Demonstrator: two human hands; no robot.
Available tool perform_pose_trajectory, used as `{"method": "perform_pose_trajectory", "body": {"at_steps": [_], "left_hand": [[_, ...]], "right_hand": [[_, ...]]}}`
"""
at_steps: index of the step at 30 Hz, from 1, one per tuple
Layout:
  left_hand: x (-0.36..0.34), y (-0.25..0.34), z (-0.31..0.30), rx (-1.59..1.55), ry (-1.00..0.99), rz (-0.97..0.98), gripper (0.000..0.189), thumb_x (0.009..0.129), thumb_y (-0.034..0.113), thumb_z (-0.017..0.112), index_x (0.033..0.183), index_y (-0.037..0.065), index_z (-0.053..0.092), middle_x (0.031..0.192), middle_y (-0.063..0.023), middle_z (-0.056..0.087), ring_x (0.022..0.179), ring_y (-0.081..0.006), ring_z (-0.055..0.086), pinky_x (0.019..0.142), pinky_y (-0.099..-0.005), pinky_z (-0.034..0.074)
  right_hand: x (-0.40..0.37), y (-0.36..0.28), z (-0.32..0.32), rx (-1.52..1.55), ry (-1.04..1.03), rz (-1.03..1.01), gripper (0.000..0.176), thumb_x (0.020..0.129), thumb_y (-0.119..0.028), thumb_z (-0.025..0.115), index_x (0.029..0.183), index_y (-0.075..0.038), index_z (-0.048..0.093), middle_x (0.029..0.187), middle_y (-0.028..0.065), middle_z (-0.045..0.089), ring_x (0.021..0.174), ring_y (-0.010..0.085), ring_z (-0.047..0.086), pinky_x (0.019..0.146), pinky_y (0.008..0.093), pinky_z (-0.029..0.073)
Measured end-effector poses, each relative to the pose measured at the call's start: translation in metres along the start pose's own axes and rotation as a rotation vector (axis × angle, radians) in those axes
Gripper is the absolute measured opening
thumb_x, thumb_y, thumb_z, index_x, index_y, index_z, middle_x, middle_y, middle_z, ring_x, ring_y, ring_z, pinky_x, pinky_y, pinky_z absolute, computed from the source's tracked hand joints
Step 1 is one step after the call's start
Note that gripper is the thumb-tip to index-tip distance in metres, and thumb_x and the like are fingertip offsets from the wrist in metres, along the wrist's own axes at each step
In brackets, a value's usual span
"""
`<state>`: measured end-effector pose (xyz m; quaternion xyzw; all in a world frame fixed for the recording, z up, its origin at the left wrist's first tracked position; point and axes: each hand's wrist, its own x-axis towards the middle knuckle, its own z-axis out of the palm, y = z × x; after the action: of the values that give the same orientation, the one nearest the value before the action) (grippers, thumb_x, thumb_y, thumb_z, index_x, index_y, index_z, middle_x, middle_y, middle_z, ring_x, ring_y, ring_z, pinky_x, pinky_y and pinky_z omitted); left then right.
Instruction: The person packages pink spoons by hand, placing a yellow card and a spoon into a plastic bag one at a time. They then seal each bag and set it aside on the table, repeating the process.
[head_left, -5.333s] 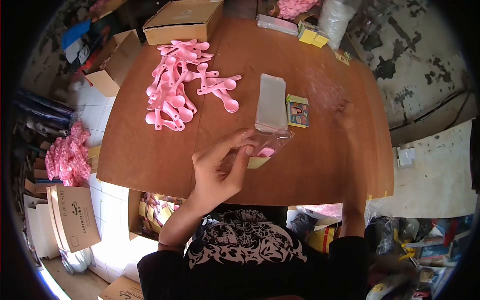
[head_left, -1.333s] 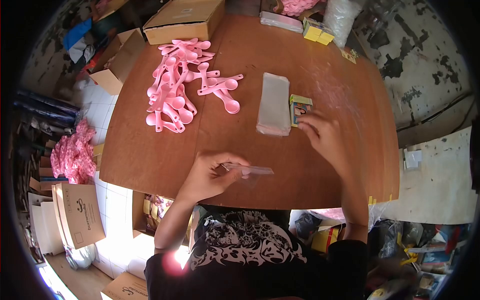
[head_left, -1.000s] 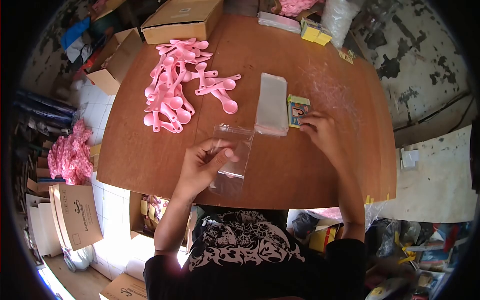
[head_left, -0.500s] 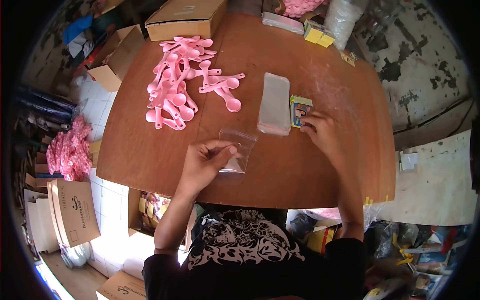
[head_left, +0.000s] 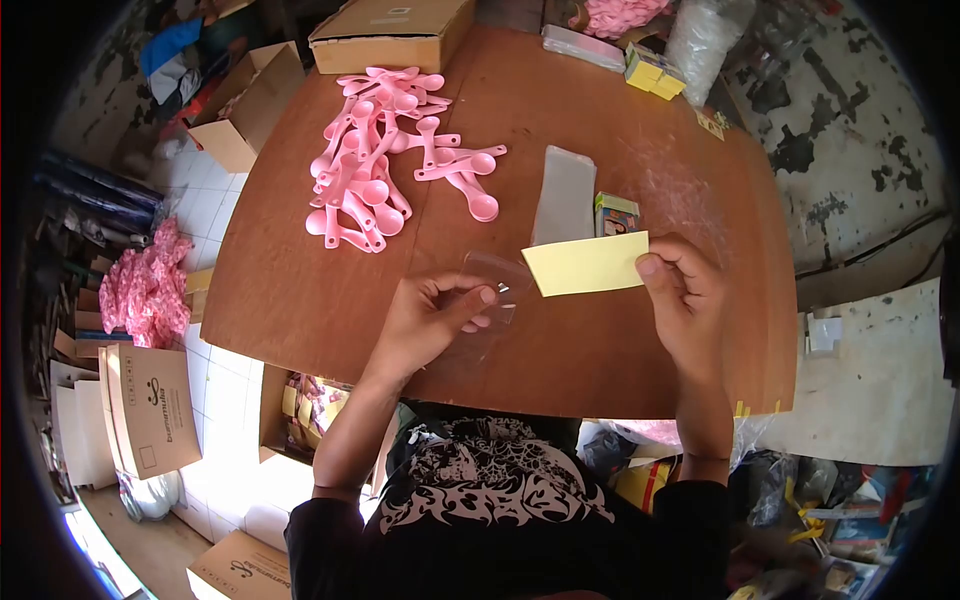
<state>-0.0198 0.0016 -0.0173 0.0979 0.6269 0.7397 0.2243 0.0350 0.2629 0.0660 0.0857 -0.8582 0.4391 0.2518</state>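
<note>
My left hand (head_left: 440,318) pinches a small clear plastic bag (head_left: 508,290) above the front of the brown table. Between the thumb and fingers of my right hand (head_left: 688,290) is a pale yellow card (head_left: 588,265), held out flat toward the bag but apart from it. Behind the card lies a stack of clear bags (head_left: 566,190), its lower end hidden. A small stack of printed cards (head_left: 616,214) touches the bags' right side. To the left, pink measuring spoons (head_left: 362,160) lie in a loose heap, with several more spoons (head_left: 470,180) beside it.
A closed cardboard box (head_left: 392,38) stands at the table's back left. Toward the back right are yellow card packs (head_left: 654,72), another bag stack (head_left: 584,46) and a clear plastic roll (head_left: 706,45). Open cartons (head_left: 250,105) flank the table's left side.
My right hand has lifted a card from the printed stack and moved it up and toward me. My left hand still holds the bag, shifted slightly right. The view has turned slightly.
</note>
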Motion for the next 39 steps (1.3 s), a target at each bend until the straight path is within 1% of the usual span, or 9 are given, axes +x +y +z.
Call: {"method": "perform_pose_trajectory", "body": {"at_steps": [5, 8, 11, 20, 29, 31, 33, 34, 39], "left_hand": [[-0.005, 0.005, 0.007, 0.012, -0.149, 0.021, 0.023, 0.092, 0.020, 0.070, 0.100, -0.002, 0.072, 0.080, -0.0030, 0.069, 0.069, -0.0070, 0.061, 0.066, -0.0227, 0.050], [-0.008, 0.011, 0.007, 0.020, -0.121, 0.081, 0.025, 0.092, 0.022, 0.070, 0.100, -0.002, 0.072, 0.076, -0.0014, 0.067, 0.070, -0.0053, 0.058, 0.066, -0.0219, 0.048], [-0.008, 0.011, 0.002, 0.180, -0.166, -0.017, 0.026, 0.091, 0.023, 0.071, 0.100, -0.001, 0.072, 0.076, -0.0003, 0.067, 0.071, -0.0040, 0.056, 0.065, -0.0211, 0.046], [-0.008, 0.010, 0.007, 0.027, -0.137, 0.028, 0.026, 0.091, 0.023, 0.071, 0.100, -0.001, 0.072, 0.077, -0.0003, 0.067, 0.072, -0.0038, 0.056, 0.064, -0.0216, 0.045], [-0.006, 0.006, 0.011, 0.147, -0.196, 0.019, 0.025, 0.092, 0.022, 0.070, 0.101, -0.001, 0.072, 0.077, -0.0004, 0.068, 0.068, -0.0036, 0.057, 0.062, -0.0223, 0.047], [-0.009, 0.015, 0.015, 0.061, -0.192, -0.097, 0.026, 0.092, 0.021, 0.069, 0.102, -0.002, 0.072, 0.077, -0.0016, 0.069, 0.069, -0.0031, 0.058, 0.061, -0.0226, 0.048], [-0.007, 0.011, 0.012, 0.101, -0.216, -0.075, 0.024, 0.092, 0.018, 0.070, 0.105, -0.002, 0.071, 0.082, -0.0017, 0.070, 0.074, -0.0030, 0.059, 0.065, -0.0224, 0.049], [-0.007, 0.010, 0.011, 0.141, -0.240, -0.052, 0.022, 0.091, 0.015, 0.070, 0.107, -0.001, 0.071, 0.088, -0.0019, 0.071, 0.080, -0.0029, 0.060, 0.069, -0.0222, 0.050], [-0.008, 0.010, 0.015, 0.259, -0.193, 0.086, 0.027, 0.091, 0.016, 0.069, 0.112, 0.000, 0.069, 0.090, -0.0049, 0.073, 0.082, -0.0042, 0.061, 0.071, -0.0243, 0.051]], "right_hand": [[0.006, -0.001, 0.021, 0.210, -0.060, 0.015, 0.012, 0.091, -0.009, 0.067, 0.094, 0.003, 0.067, 0.080, 0.0057, 0.067, 0.072, 0.0100, 0.060, 0.068, 0.0230, 0.047], [0.013, 0.003, 0.021, 0.078, -0.199, -0.060, 0.013, 0.090, -0.009, 0.069, 0.095, 0.003, 0.067, 0.081, 0.0057, 0.068, 0.072, 0.0094, 0.060, 0.066, 0.0237, 0.047], [0.012, -0.002, 0.025, 0.084, -0.251, -0.002, 0.013, 0.088, -0.009, 0.071, 0.094, 0.002, 0.068, 0.083, 0.0055, 0.069, 0.072, 0.0083, 0.060, 0.065, 0.0245, 0.047], [0.011, -0.001, 0.026, 0.111, -0.024, 0.009, 0.010, 0.085, -0.005, 0.073, 0.091, 0.001, 0.069, 0.078, 0.0039, 0.069, 0.071, 0.0070, 0.062, 0.065, 0.0218, 0.049], [0.005, 0.003, 0.036, 0.118, -0.235, 0.044, 0.010, 0.083, -0.006, 0.075, 0.090, 0.000, 0.069, 0.080, 0.0050, 0.069, 0.069, 0.0093, 0.063, 0.064, 0.0237, 0.050], [0.005, 0.001, 0.036, 0.111, -0.279, 0.013, 0.010, 0.084, -0.007, 0.074, 0.091, -0.001, 0.070, 0.082, 0.0068, 0.068, 0.076, 0.0140, 0.064, 0.068, 0.0264, 0.050], [0.003, 0.002, 0.040, 0.106, -0.383, -0.132, 0.011, 0.086, -0.008, 0.072, 0.095, -0.002, 0.071, 0.086, 0.0075, 0.066, 0.087, 0.0192, 0.064, 0.076, 0.0301, 0.050], [0.001, -0.003, 0.040, 0.135, -0.464, -0.068, 0.013, 0.088, -0.009, 0.070, 0.099, -0.003, 0.072, 0.094, 0.0083, 0.065, 0.095, 0.0226, 0.062, 0.082, 0.0329, 0.049], [-0.003, -0.007, 0.041, 0.156, -0.598, -0.038, 0.018, 0.086, -0.009, 0.071, 0.104, -0.005, 0.072, 0.105, 0.0098, 0.064, 0.100, 0.0223, 0.062, 0.086, 0.0324, 0.049]]}}
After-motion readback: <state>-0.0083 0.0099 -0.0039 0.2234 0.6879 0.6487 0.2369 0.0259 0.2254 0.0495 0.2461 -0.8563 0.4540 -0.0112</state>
